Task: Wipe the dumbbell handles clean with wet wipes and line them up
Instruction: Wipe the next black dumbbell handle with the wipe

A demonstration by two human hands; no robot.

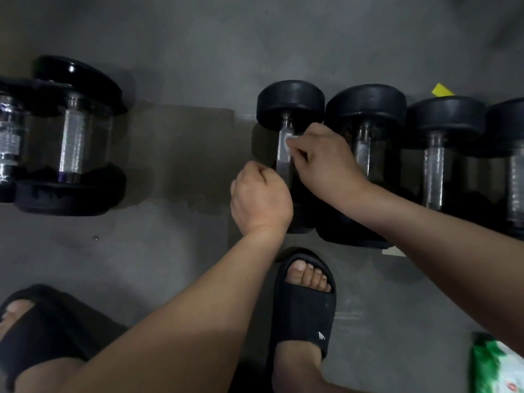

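Since the row of dumbbells (365, 103) lies on the grey floor (184, 38) w/ heads side by side, the leftmost dumbbell (290, 103) is the one in work. It's prob. heavy and rigid, and its round rubbery heads may roll if nudged. Its handle (283, 163) is textured metal, grippy, the best place to hold. L hand (261, 199) curls at the handle's near end, apparently gripping to steady it. R hand (326, 163) pinches the wet wipe (289, 141) against the handle's far part. The wipe looks soft, thin & limp.

White wipe (289, 143) against chrome handle (283, 165) of black dumbbell (290, 102).
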